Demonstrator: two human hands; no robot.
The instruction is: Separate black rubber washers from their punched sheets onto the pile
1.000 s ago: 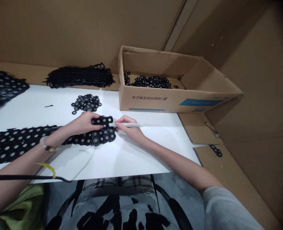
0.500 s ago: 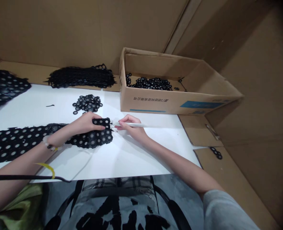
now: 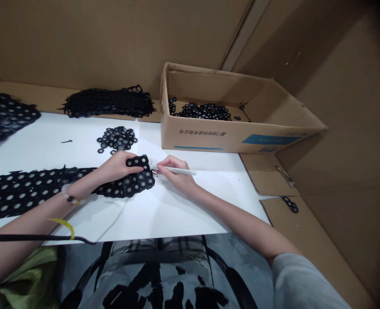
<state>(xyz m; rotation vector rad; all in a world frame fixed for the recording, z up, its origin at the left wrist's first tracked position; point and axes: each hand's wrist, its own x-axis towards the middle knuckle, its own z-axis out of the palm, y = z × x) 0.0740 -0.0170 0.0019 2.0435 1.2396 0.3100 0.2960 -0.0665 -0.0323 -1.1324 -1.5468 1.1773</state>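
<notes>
A long black perforated sheet (image 3: 32,191) of joined rings lies across the white table (image 3: 164,206). My left hand (image 3: 117,165) presses down on its right end, fingers curled over the top edge. My right hand (image 3: 173,171) pinches a thin white pen-like tool (image 3: 177,170), whose tip touches the sheet's right edge. A small heap of loose black rings (image 3: 116,138) lies just beyond my left hand.
An open cardboard box (image 3: 228,137) with many black rings inside stands at the back right. A stack of black mesh scrap (image 3: 108,102) lies at the back, another perforated sheet (image 3: 3,116) at far left. Cardboard walls surround the table. A black cable (image 3: 32,238) crosses the near edge.
The sheet's right end has shifted slightly under my left hand, and the tool tip has moved back onto its edge. Both hands stay in nearly the same place.
</notes>
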